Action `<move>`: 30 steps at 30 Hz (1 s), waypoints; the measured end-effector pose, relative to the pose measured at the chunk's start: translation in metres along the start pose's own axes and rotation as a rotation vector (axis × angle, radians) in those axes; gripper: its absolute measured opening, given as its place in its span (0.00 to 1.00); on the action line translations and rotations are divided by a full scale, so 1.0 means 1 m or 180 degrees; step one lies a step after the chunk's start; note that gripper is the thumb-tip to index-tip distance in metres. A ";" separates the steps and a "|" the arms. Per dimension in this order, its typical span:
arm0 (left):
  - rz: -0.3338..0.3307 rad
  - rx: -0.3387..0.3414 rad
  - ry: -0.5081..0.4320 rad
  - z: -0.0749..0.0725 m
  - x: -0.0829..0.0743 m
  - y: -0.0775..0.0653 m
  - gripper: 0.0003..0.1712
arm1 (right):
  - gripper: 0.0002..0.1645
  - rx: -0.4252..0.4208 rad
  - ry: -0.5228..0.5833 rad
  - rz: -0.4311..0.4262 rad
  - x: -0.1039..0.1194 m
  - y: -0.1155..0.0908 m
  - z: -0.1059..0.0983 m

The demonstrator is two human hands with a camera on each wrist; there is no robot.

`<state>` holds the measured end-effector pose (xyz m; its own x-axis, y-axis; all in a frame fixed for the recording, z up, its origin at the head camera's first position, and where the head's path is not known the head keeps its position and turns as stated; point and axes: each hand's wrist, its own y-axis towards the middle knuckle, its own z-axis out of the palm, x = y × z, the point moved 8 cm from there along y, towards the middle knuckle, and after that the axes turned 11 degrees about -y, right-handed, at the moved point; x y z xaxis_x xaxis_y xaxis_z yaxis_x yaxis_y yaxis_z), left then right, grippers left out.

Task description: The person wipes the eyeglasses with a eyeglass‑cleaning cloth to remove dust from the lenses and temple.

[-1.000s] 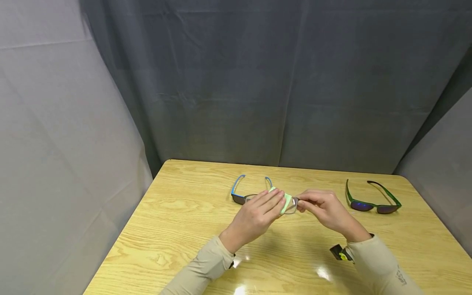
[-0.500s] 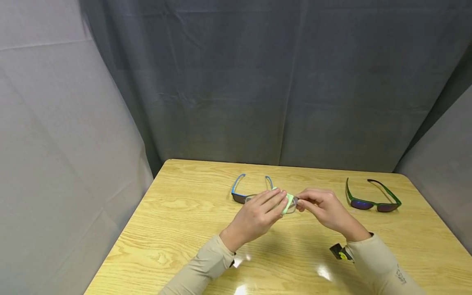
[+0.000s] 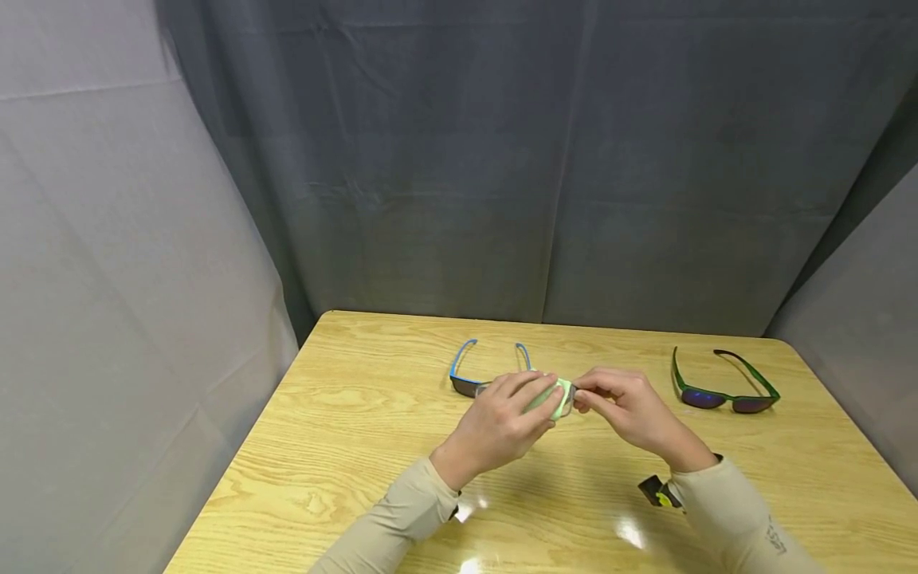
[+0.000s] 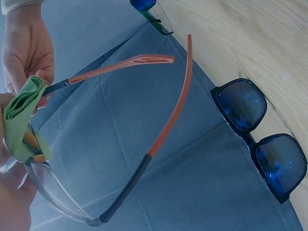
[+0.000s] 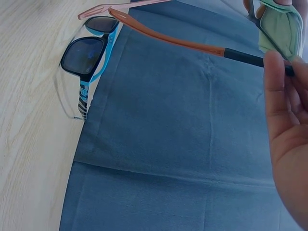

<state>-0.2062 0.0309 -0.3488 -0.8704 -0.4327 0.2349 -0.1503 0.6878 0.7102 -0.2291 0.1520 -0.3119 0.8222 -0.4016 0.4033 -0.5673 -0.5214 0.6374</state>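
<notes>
A pair of clear-lensed eyeglasses (image 4: 126,186) with a grey front and orange-tipped temples is held up between the two hands, temples pointing away from the person. My left hand (image 3: 500,420) pinches a folded light green cloth (image 4: 21,106) round one lens, its fingers on the outer side in the head view. The cloth hides most of that lens. At the frame's right corner, my right hand (image 3: 637,408) grips the eyeglasses between thumb and fingers, close to the hinge. In the right wrist view the thumb lies against the dark part of the temple (image 5: 244,57).
Blue-armed sunglasses (image 3: 464,387) lie on the wooden table (image 3: 344,446) behind the left hand, partly covered by it. Green sunglasses (image 3: 751,405) lie farther right. A small black tag-like piece (image 3: 653,489) shows beside the right cuff. Grey curtains (image 3: 430,159) enclose the table's back and sides.
The green cloth has shifted slightly right across the lens, toward the right hand, with the left fingers curving more over it. The right hand has moved a touch left.
</notes>
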 end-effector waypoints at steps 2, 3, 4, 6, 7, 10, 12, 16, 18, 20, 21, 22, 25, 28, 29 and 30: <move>0.0017 -0.0002 0.0054 0.000 -0.001 0.000 0.22 | 0.18 -0.0007 -0.0011 0.0014 -0.001 -0.001 0.001; 0.0031 -0.0009 0.0075 0.000 -0.001 0.000 0.22 | 0.18 -0.0012 -0.0016 0.0023 -0.001 -0.001 0.001; 0.0050 -0.0018 0.0096 0.000 -0.001 0.000 0.22 | 0.18 -0.0015 -0.0022 0.0032 -0.001 -0.001 0.002; 0.0075 -0.0033 0.0113 0.000 -0.002 0.001 0.21 | 0.17 -0.0021 -0.0041 0.0052 -0.001 0.000 0.002; 0.0085 -0.0041 0.0115 0.000 -0.002 0.001 0.21 | 0.17 -0.0021 -0.0049 0.0055 -0.001 0.000 0.002; 0.0107 -0.0054 0.0138 0.001 -0.003 0.000 0.21 | 0.17 -0.0022 -0.0058 0.0050 -0.001 0.001 0.002; 0.0105 -0.0053 0.0141 0.001 -0.003 0.000 0.21 | 0.17 -0.0019 -0.0047 0.0040 -0.001 0.001 0.002; 0.0114 -0.0060 0.0163 0.002 -0.003 -0.001 0.19 | 0.17 -0.0016 -0.0003 0.0037 -0.003 0.001 0.003; 0.0112 -0.0073 0.0160 0.002 -0.003 -0.001 0.17 | 0.17 -0.0014 0.0028 0.0043 -0.004 0.001 0.004; 0.0120 -0.0081 0.0187 0.001 -0.004 -0.001 0.16 | 0.16 -0.0011 0.0060 0.0053 -0.005 0.001 0.005; 0.0119 -0.0088 0.0185 0.001 -0.004 -0.001 0.16 | 0.16 -0.0010 0.0069 0.0058 -0.005 0.001 0.005; 0.0121 -0.0097 0.0179 0.001 -0.004 -0.001 0.15 | 0.16 -0.0006 0.0079 0.0067 -0.006 0.001 0.005; 0.0172 -0.0156 0.0199 -0.001 -0.004 -0.001 0.14 | 0.15 0.0014 0.0097 0.0110 -0.008 0.000 0.007; 0.0261 -0.0257 0.0204 -0.005 -0.005 -0.001 0.13 | 0.15 0.0033 0.0102 0.0166 -0.010 0.000 0.008; 0.0294 -0.0291 0.0200 -0.006 -0.006 -0.001 0.12 | 0.15 0.0037 0.0098 0.0185 -0.010 0.000 0.008; 0.0325 -0.0320 0.0197 -0.008 -0.007 -0.001 0.12 | 0.15 0.0036 0.0102 0.0206 -0.011 0.000 0.008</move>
<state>-0.1965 0.0285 -0.3452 -0.8477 -0.4009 0.3474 -0.0121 0.6694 0.7428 -0.2383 0.1502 -0.3212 0.7847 -0.4104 0.4645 -0.6197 -0.5037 0.6019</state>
